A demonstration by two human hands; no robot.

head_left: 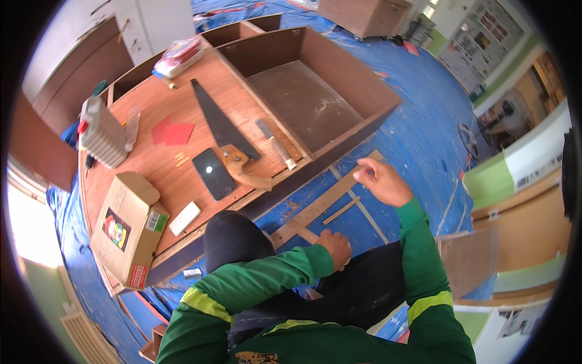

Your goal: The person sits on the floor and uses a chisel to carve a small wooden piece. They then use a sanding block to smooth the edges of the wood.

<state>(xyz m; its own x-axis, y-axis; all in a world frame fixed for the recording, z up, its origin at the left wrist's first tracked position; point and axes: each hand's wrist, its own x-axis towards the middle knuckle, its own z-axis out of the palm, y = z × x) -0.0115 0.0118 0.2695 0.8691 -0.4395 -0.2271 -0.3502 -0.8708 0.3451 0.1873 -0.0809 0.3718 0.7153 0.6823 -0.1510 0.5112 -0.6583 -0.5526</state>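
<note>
My left hand (333, 249) is curled low above my dark trousers, beside a short wooden piece (302, 232); what its fingers hold is hidden. My right hand (385, 185) is raised to the right, fingers loosely bent and apart, over a long wooden strip (330, 191) on the blue sheet. A thin stick (341, 209) lies below it. On the plywood top (145, 188) ahead lie a handsaw (215, 121), a tool with a light handle (280, 148), a phone (213, 176), red sandpaper squares (179, 134) and a white block (185, 218).
A cardboard box (124, 236) and plastic jug (102, 136) stand on the top's left. An open wooden compartment (303, 103) adjoins it. Blue sheeting (424, 121) covers the floor. A large cabinet (361, 15) stands behind; a fan (509, 118) is at the right.
</note>
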